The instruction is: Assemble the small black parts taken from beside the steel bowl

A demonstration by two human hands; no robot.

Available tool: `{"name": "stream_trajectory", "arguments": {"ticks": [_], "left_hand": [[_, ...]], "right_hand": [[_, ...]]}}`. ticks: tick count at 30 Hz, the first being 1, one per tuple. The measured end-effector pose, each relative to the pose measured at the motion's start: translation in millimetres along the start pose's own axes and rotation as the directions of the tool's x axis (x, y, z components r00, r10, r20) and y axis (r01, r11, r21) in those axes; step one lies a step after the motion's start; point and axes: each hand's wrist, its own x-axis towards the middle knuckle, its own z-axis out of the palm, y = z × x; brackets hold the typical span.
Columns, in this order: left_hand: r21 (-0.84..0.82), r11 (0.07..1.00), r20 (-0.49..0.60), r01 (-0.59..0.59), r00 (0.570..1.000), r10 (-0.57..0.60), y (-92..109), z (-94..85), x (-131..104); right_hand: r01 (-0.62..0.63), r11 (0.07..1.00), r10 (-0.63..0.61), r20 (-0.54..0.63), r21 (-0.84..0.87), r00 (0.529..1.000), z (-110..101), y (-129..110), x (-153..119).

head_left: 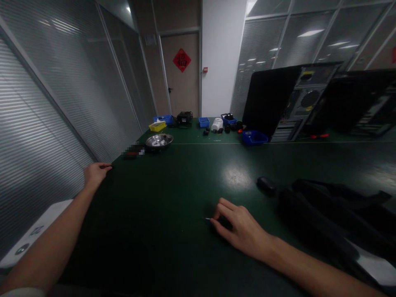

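My left hand [95, 174] is at the left edge of the dark green table [161, 181], its fingers pinched on a small dark thing too small to make out. Low over the middle of the table, my right hand [236, 222] pinches a small, thin, light-coloured piece [207, 219] between thumb and index finger. The piece points left, and I cannot tell what it is. A black mouse [266, 185] lies to the right, beyond my right hand.
A metal bowl [159, 141] stands at the back left. Farther back are a yellow tray [157, 126] and blue bins [254, 137]. A black bag [321, 218] lies at the right, with computer cases [297, 103] behind. Glass partition at left.
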Motion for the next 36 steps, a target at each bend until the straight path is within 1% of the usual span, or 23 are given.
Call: {"name": "stream_trajectory", "arguments": {"ticks": [6,12,17,21,27,33,36], "left_hand": [[0.06,0.99,-0.019,-0.125,0.992,0.126,3,-0.2,-4],[0.171,0.97,-0.013,-0.173,0.984,0.178,6,-4.4,-9],[0.267,0.939,0.031,-0.215,0.976,0.214,6,-2.7,-8],[0.334,0.918,0.028,-0.213,0.976,0.216,8,-2.0,-11],[0.402,0.897,0.021,-0.185,0.981,0.193,14,-5.8,-17],[0.441,0.883,0.013,-0.16,0.985,0.172,18,-9.0,-17],[0.451,0.877,0.024,-0.168,0.984,0.176,19,-8.6,-17]], "right_hand": [[0.012,1.0,-0.012,-0.011,-0.004,1.0,-1,0,0],[0.013,1.0,-0.013,0.0,-0.004,1.0,-1,1,-1],[-0.005,1.0,0.005,0.012,-0.008,1.0,-2,-1,-1],[-0.003,1.0,0.004,0.016,-0.006,1.0,-3,-2,-1],[0.01,1.0,-0.009,0.006,-0.018,1.0,-1,-1,-1],[0.003,1.0,-0.003,0.015,-0.005,1.0,-2,-1,-1],[-0.002,1.0,0.002,0.02,-0.005,1.0,-3,-2,-1]]}}
